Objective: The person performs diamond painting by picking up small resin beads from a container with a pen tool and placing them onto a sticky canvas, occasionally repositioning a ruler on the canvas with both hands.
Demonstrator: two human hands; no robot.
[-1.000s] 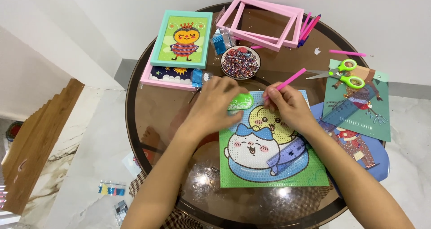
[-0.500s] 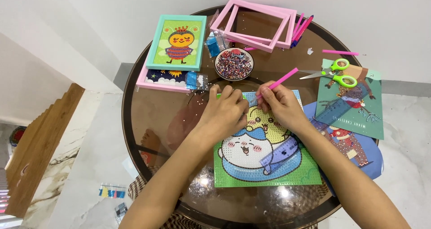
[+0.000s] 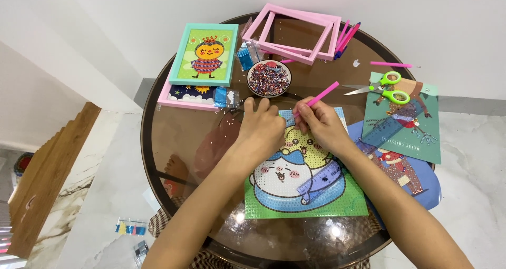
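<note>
Right now I am working over the diamond-painting canvas [image 3: 303,187], the green sheet with the cartoon character, which is lying at the near edge of the round glass table [image 3: 174,137], with a translucent blue ruler [image 3: 320,180] resting slantwise across its lower right part. My left hand [image 3: 262,127] is pressing down, fingers curled, on the canvas's upper left corner; I cannot tell whether it is hiding anything beneath it. My right hand [image 3: 319,125] is closed on the pink drill pen [image 3: 318,97] in a writing grip, the tip pointing down at the top edge of the canvas, just beside the left hand's knuckles. To do this well, I judge the pen should be coming down upright so the bead seats squarely, while the left hand is keeping the sheet flat and unmoving.

Farther off, the small bowl of mixed beads [image 3: 269,78] is sitting just beyond both hands, within easy reach for refilling. To the right, green-handled scissors [image 3: 383,88] are lying on a dark green picture card [image 3: 408,126]. At the far edge, stacked pink frames [image 3: 295,32] and a teal-framed finished picture [image 3: 204,54] are waiting well apart.
</note>
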